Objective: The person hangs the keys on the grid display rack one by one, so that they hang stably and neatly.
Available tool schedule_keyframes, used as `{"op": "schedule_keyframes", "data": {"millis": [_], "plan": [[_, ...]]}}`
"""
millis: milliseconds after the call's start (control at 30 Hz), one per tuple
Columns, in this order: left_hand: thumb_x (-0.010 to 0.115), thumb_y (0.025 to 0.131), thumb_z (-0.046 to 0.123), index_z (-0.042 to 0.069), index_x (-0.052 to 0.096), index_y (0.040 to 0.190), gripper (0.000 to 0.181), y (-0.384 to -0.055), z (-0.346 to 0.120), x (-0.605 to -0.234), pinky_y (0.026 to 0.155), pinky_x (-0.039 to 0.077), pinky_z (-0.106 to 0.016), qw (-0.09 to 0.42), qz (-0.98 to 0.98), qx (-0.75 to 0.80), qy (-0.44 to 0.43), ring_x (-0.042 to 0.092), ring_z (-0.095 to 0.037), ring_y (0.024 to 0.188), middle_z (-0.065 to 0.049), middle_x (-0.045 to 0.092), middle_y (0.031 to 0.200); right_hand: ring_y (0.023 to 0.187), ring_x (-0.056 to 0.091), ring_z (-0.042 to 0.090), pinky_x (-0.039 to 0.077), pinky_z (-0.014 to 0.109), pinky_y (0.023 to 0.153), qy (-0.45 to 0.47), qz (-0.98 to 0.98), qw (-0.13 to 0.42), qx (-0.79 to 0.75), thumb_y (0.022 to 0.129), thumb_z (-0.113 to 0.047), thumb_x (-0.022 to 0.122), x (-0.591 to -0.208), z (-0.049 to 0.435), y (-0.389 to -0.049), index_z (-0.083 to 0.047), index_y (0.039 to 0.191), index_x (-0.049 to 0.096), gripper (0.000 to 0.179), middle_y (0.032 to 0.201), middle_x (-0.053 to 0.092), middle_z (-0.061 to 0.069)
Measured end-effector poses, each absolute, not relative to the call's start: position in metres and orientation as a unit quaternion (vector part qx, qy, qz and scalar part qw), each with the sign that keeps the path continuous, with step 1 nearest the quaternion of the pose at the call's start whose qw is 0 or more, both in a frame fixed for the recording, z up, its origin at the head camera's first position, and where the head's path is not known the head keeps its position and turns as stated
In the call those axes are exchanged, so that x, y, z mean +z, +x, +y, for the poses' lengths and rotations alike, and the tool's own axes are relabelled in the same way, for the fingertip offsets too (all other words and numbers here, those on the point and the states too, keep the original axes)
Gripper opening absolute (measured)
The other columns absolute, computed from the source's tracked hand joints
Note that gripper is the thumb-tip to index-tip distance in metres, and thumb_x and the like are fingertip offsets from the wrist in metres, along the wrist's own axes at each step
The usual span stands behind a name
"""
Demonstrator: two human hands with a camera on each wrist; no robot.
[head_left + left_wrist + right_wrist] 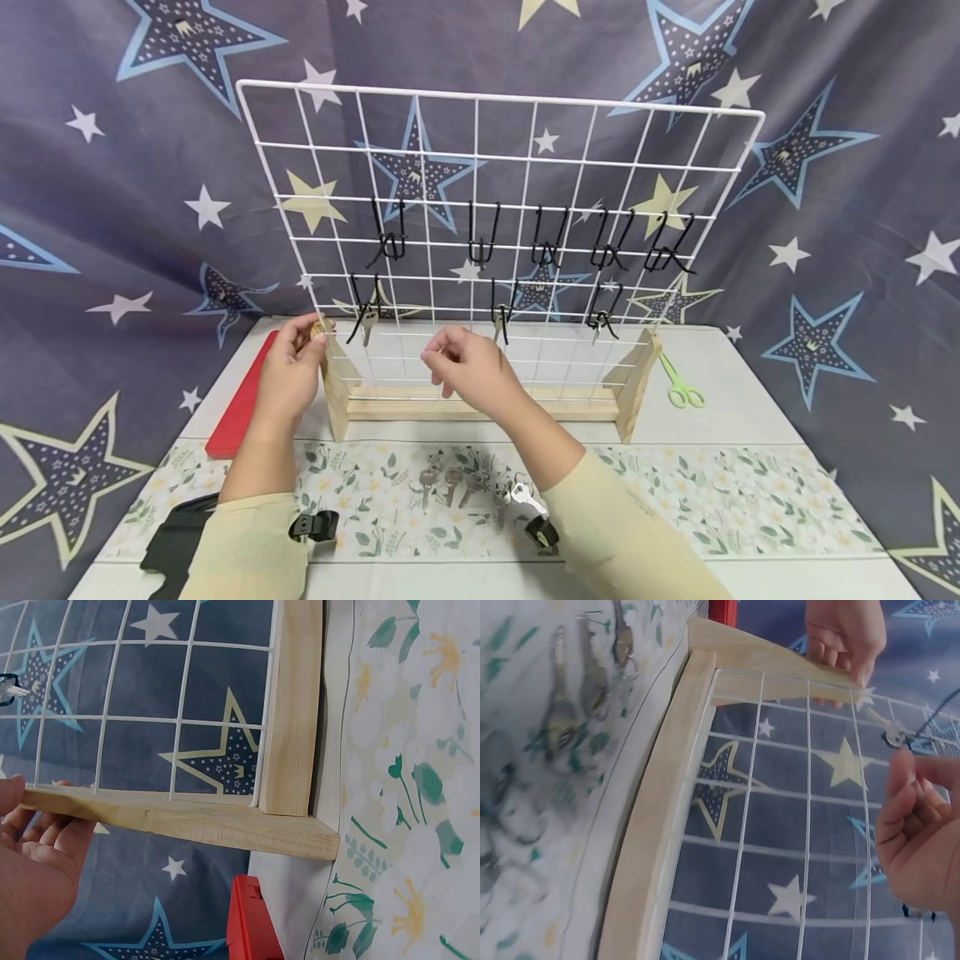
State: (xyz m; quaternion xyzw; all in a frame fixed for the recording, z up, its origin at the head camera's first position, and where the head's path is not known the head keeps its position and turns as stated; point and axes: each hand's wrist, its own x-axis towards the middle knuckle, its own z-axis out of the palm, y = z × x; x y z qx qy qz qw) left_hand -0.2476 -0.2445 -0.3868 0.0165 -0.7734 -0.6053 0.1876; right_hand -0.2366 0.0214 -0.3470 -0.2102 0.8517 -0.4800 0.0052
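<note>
A white wire grid (pixel 535 101) stands upright in a wooden stand (pixel 337 392). My left hand (pixel 292 367) grips the top of the stand's left side piece, its thumb on one face and its fingers beneath in the left wrist view. In front of the grid's lower middle is my right hand (pixel 476 371), fingers loosely curled and nothing visible between them. Three lower black hooks carry keys: a left key (pixel 367 327), a middle key (pixel 498 321) and a right key (pixel 597 331). The right wrist view shows the left key (pixel 885 722) just beyond my right fingertips.
Several bare black hooks (pixel 390 246) line the row above. More loose keys (pixel 453 479) lie on the flowered cloth (pixel 720 500) in front. A red object (pixel 240 412) lies left of the stand, green scissors (pixel 681 392) right of it. Star-patterned fabric (pixel 465 50) hangs behind.
</note>
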Motion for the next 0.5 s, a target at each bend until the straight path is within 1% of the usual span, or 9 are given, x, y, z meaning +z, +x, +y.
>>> {"op": "schedule_keyframes", "data": {"millis": [167,333,500], "plan": [[0.047,0.103,0.014,0.007,0.045,0.143,0.040,-0.247,-0.245,-0.386,0.094,0.043,-0.006,0.186,-0.774,-0.605,0.022,0.051,-0.003,0.120,-0.011,0.054,0.135,0.063,0.066,0.019,0.052,0.034,0.057,-0.204,0.871,0.024,-0.445,0.098,-0.038,0.058,-0.355,0.049,-0.225,-0.026,0.094,0.062,0.013,0.076,0.067,0.000],[0.048,0.103,0.015,0.008,0.045,0.143,0.040,-0.246,-0.244,-0.385,0.094,0.043,-0.006,0.185,-0.775,-0.604,0.030,0.051,-0.005,0.121,-0.010,0.053,0.136,0.065,0.065,0.015,0.052,0.032,0.060,-0.195,0.896,0.033,-0.398,0.098,-0.040,0.058,-0.367,0.072,-0.214,-0.027,0.094,0.061,0.014,0.076,0.065,-0.006],[0.047,0.104,0.016,0.009,0.045,0.143,0.040,-0.246,-0.244,-0.384,0.095,0.043,-0.007,0.181,-0.779,-0.600,0.028,0.050,-0.006,0.122,-0.011,0.053,0.137,0.064,0.062,0.011,0.050,0.031,0.059,-0.196,0.913,0.043,-0.357,0.096,-0.039,0.060,-0.381,0.092,-0.203,-0.028,0.093,0.062,0.011,0.074,0.062,-0.011]]}}
